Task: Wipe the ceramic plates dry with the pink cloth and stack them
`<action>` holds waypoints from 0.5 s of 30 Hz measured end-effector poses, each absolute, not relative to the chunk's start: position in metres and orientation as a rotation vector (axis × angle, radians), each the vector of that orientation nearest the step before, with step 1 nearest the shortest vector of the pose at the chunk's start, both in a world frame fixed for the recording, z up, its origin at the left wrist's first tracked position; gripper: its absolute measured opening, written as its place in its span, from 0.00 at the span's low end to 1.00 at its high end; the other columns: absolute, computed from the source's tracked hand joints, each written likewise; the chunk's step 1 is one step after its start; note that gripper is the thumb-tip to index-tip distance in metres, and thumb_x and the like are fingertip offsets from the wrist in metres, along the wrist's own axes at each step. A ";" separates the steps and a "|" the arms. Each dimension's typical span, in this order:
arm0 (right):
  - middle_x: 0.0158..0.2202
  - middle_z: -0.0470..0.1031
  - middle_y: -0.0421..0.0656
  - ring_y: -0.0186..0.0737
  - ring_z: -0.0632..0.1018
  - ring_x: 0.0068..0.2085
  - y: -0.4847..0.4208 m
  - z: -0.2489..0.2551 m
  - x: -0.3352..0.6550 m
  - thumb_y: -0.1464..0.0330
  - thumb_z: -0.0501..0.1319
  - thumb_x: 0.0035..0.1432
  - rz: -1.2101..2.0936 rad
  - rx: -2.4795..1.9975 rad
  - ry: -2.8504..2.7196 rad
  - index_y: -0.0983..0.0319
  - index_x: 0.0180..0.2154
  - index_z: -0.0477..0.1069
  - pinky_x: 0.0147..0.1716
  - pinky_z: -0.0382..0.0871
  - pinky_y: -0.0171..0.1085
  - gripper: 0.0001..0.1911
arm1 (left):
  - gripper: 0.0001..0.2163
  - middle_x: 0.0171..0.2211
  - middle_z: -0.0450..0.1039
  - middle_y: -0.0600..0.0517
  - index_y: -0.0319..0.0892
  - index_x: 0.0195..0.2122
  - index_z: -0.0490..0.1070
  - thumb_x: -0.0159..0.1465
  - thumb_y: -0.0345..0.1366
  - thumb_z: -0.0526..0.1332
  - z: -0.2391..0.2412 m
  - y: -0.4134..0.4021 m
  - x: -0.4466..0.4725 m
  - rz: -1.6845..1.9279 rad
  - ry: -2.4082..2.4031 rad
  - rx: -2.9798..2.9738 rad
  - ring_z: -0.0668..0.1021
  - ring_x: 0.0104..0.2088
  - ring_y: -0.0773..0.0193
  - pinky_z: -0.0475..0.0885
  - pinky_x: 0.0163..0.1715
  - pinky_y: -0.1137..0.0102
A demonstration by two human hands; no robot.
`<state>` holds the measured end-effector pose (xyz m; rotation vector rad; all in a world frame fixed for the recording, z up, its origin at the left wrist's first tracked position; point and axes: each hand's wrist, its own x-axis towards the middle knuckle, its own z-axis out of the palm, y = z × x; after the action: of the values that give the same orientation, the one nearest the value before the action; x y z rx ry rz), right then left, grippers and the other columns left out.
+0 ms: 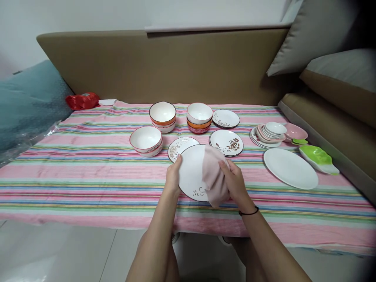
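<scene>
At the far left, a teal cushion (pixel 32 96) with a fine patterned weave stands beside a crumpled clear plastic sheet (pixel 26 144); next to it lies a glossy, creased red package (pixel 84 101). The supporting surface is a striped cloth cover (pixel 88 170), laid flat, with a thin woven look. Moving right, a front bowl stack (pixel 146 140) with red rims sits near a rear bowl stack (pixel 162 116), whose top bowl is dark-rimmed with an orange exterior. My left hand (pixel 173 174) pinches the left edge of a smooth white round plate (pixel 189 170), thumb on its face. This plate is held tilted, above the near part of the cover, partly hiding a flowered plate (pixel 175 149) behind it. A third bowl stack (pixel 199 117) stands beyond. A soft pink cloth (pixel 214 176) drapes in folds over the plate's right side; my right hand (pixel 235 180) pinches it there, thumb uppermost, and a thin black bracelet (pixel 249 212) circles that wrist. Behind lie a rear plate stack (pixel 226 117) and a nearer plate stack (pixel 225 141) with brown floral print. Farther right are nested small dishes (pixel 266 137), a glossy white platter (pixel 290 168), apparently oval, and a green-and-white dish (pixel 319 158) with a tapered end.
</scene>
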<state>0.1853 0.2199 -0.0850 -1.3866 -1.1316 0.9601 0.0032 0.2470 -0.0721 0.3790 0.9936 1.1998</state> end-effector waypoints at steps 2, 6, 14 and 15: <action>0.44 0.76 0.47 0.49 0.75 0.44 0.216 -0.087 0.177 0.54 0.58 0.58 0.996 -1.322 -1.079 0.61 0.49 0.69 0.39 0.71 0.43 0.22 | 0.21 0.38 0.80 0.42 0.36 0.45 0.75 0.58 0.48 0.64 -0.071 0.249 0.006 1.256 0.959 0.304 0.81 0.38 0.51 0.77 0.38 0.62; 0.57 0.68 0.52 0.53 0.72 0.53 0.213 -0.091 0.164 0.59 0.68 0.48 0.803 -1.384 -1.141 0.60 0.61 0.57 0.48 0.70 0.49 0.41 | 0.23 0.44 0.79 0.41 0.36 0.48 0.74 0.60 0.50 0.61 -0.070 0.251 0.011 1.306 0.955 0.225 0.80 0.42 0.51 0.76 0.41 0.62; 0.32 0.76 0.44 0.45 0.74 0.33 0.221 -0.082 0.179 0.53 0.70 0.43 0.832 -1.547 -1.059 0.63 0.34 0.71 0.29 0.67 0.39 0.23 | 0.24 0.37 0.80 0.39 0.33 0.44 0.76 0.55 0.51 0.66 -0.074 0.248 0.004 1.130 1.030 0.489 0.81 0.35 0.50 0.77 0.35 0.62; 0.28 0.74 0.42 0.43 0.72 0.31 0.221 -0.081 0.183 0.53 0.68 0.45 0.842 -1.542 -1.049 0.63 0.30 0.70 0.27 0.65 0.37 0.20 | 0.25 0.36 0.80 0.38 0.32 0.43 0.76 0.55 0.51 0.66 -0.073 0.247 0.003 1.091 1.019 0.515 0.81 0.34 0.50 0.77 0.35 0.62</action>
<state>0.1828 0.2206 -0.0813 -1.5418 -1.0491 0.8424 0.0028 0.2467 -0.0730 0.5148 1.0186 1.0906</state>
